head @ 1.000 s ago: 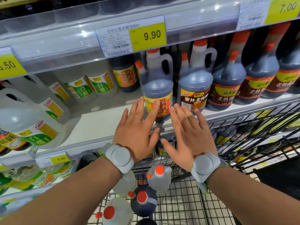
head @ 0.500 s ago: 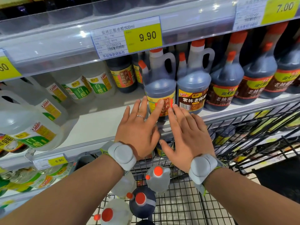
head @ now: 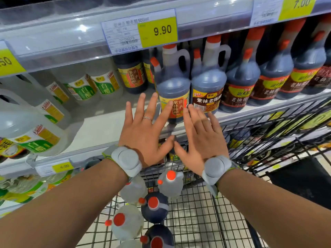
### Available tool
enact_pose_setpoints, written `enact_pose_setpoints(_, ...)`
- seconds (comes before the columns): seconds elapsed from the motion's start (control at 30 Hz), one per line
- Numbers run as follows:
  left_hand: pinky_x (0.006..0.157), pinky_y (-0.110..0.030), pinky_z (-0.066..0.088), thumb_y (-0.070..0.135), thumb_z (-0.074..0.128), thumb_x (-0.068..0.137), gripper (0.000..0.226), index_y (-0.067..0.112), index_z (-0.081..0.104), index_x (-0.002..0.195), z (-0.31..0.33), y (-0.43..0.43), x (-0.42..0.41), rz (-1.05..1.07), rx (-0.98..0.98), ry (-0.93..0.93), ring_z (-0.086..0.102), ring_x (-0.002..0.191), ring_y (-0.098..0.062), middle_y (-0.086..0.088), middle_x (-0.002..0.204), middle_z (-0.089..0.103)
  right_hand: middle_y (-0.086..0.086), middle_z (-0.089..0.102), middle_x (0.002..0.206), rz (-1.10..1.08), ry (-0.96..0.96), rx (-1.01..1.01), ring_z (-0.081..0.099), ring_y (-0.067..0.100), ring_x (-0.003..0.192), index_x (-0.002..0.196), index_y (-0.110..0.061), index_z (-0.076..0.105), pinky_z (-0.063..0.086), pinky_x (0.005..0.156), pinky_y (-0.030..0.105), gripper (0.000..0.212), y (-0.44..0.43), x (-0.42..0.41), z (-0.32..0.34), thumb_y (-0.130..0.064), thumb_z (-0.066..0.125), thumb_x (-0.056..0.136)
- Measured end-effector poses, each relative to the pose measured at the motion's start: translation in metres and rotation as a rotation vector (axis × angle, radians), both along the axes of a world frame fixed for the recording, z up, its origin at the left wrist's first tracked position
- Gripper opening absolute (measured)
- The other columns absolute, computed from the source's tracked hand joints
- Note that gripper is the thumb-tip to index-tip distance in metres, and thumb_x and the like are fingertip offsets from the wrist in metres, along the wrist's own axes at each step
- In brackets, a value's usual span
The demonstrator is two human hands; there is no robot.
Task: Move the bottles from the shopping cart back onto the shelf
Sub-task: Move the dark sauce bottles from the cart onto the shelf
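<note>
A dark vinegar jug (head: 172,83) with a yellow-red label and orange cap stands upright at the front edge of the white shelf (head: 100,129). My left hand (head: 143,129) and my right hand (head: 202,136) are both held flat with straight, spread fingers just in front of it. My left index fingertip touches its label; my right fingertips reach its lower right side. Below my wrists, in the wire shopping cart (head: 197,217), stand several bottles with orange caps, some clear (head: 170,183) and some dark (head: 155,208).
Dark handled jugs (head: 208,86) and soy bottles (head: 240,83) fill the shelf to the right. Clear white-vinegar jugs (head: 26,129) crowd the left. A bare stretch of shelf lies between them. A price rail (head: 157,31) overhangs above. The cart's wire rim (head: 268,133) runs along the shelf edge.
Both hands have stayed flat in front of the dark jug and shifted slightly toward it. The jug stands a little deeper on the shelf, close beside its right neighbour.
</note>
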State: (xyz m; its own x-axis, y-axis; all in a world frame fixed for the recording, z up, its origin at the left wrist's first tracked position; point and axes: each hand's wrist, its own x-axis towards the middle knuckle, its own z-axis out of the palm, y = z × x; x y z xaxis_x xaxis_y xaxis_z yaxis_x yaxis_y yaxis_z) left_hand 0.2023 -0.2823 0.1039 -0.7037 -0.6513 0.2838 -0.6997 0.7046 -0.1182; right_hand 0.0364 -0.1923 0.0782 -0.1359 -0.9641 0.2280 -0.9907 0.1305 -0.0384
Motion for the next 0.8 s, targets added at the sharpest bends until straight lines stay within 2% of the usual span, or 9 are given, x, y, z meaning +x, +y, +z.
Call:
enact_pose_setpoints(0.27,0.120,-0.069,0.007,0.069,0.036,0.087,0.091,0.031,0.003,0.163,-0.011,0.024,0.031,0.028,0.094,-0.049,-0.001,0.156,-0.043,-0.013,0.171,0.004,0.012,0.008,0.167,0.028,-0.039,0.018,0.001,0.029,0.154,0.158,-0.005,0.011,0.015,0.121,0.058,0.086,0.034,0.022,-0.018,-0.061,0.029,0.095)
enact_pose_setpoints(0.37,0.120,-0.068,0.009,0.067,0.038,0.088,0.091,0.029,0.004,0.163,-0.019,0.041,0.051,0.001,0.139,-0.053,-0.003,0.156,-0.043,-0.014,0.171,0.004,0.010,0.002,0.167,0.045,-0.071,0.043,-0.002,0.027,0.154,0.158,-0.007,0.005,0.016,0.121,0.056,0.086,0.049,0.035,-0.025,-0.061,0.026,0.095)
enact_pose_setpoints(0.57,0.123,-0.062,0.013,0.063,0.044,0.089,0.089,0.029,0.007,0.163,-0.045,0.063,0.076,-0.099,0.253,0.002,-0.006,0.157,-0.038,-0.009,0.172,0.000,0.002,-0.005,0.166,0.089,-0.146,0.166,-0.005,0.020,0.154,0.158,-0.011,-0.007,0.005,0.124,0.049,0.086,0.067,0.045,-0.044,-0.062,0.017,0.093)
enact_pose_setpoints(0.8,0.122,-0.064,0.013,0.067,0.043,0.086,0.092,0.028,0.009,0.163,-0.064,0.078,0.090,-0.089,0.273,-0.080,-0.006,0.157,-0.038,-0.010,0.171,-0.003,-0.002,-0.016,0.164,0.114,-0.172,0.278,-0.016,0.017,0.152,0.154,-0.016,-0.020,-0.004,0.124,0.045,0.092,0.066,0.054,-0.066,-0.066,0.011,0.083)
